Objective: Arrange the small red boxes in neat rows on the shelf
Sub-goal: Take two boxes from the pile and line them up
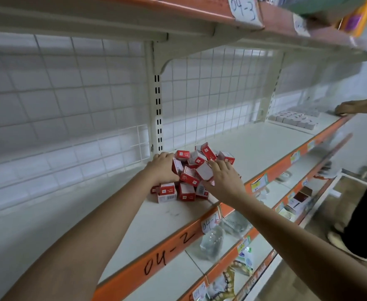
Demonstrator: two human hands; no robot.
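Both hands cupped round red box heap (pixel 196 170) — left hand (pixel 163 168), right hand (pixel 223 178) — nothing gripped; next: stand boxes upright, rows.

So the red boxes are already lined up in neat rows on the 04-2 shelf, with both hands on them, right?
Not quite. The head view shows the red boxes in a jumbled heap, not neat rows. The rest holds: they sit on the 04-2 shelf, with the left hand and right hand on the pile.
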